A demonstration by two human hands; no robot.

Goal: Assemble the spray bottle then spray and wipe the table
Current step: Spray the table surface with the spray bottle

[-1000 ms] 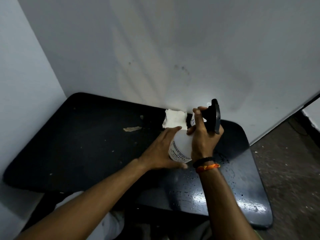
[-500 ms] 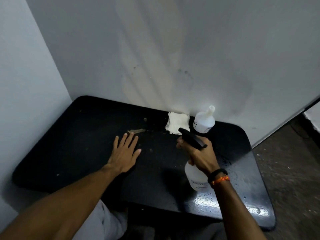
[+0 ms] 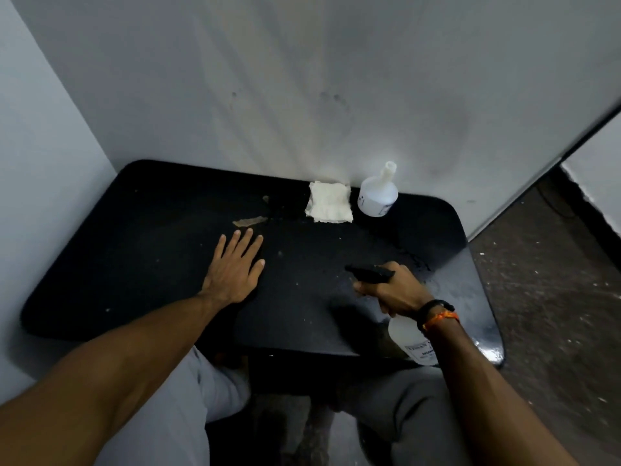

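Spray bottle (image 3: 411, 338) sat assembled in your right hand (image 3: 393, 290), grip clamped on it, aimed over the surface (image 3: 151, 250); left hand (image 3: 233, 270) lay flat, fingers apart. Spraying step; next you'd need the cloth (image 3: 329, 202).

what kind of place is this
Probably a bare room corner used as a small work spot: a scuffed black table pushed against plain white walls, with a rough, speckled concrete floor beside it.

Left hand (image 3: 233, 271) flat, fingers (image 3: 248, 238) spread; right hand (image 3: 393, 290) curled tight, wrist banded
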